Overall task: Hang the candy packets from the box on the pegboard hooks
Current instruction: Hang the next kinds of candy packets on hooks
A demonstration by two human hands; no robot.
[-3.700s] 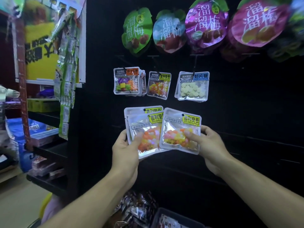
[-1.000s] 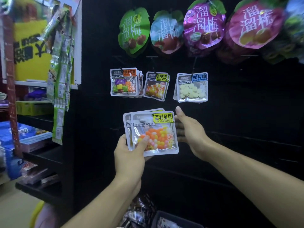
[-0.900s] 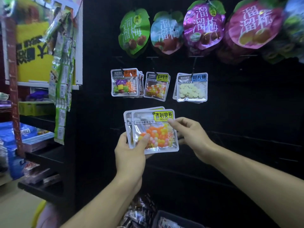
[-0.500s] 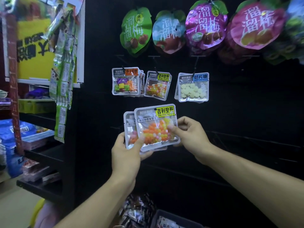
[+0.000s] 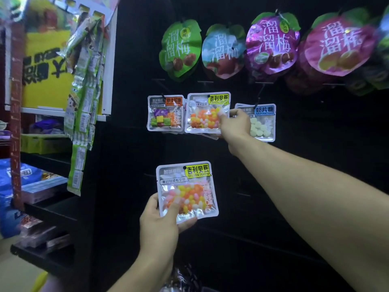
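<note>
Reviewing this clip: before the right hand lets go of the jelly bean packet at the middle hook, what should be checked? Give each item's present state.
1. Right hand grips the jelly bean packet by its right edge: ok.
2. Packet's hole is threaded on the hook: cannot tell; the hook is hidden behind it.
3. Packet matches the ones on that hook: ok; same-looking packet edges show behind it.
4. Packet is clear of the neighbouring gummy packet: not ok; their edges overlap.
5. Left hand holds the next packet ready: ok.
</note>
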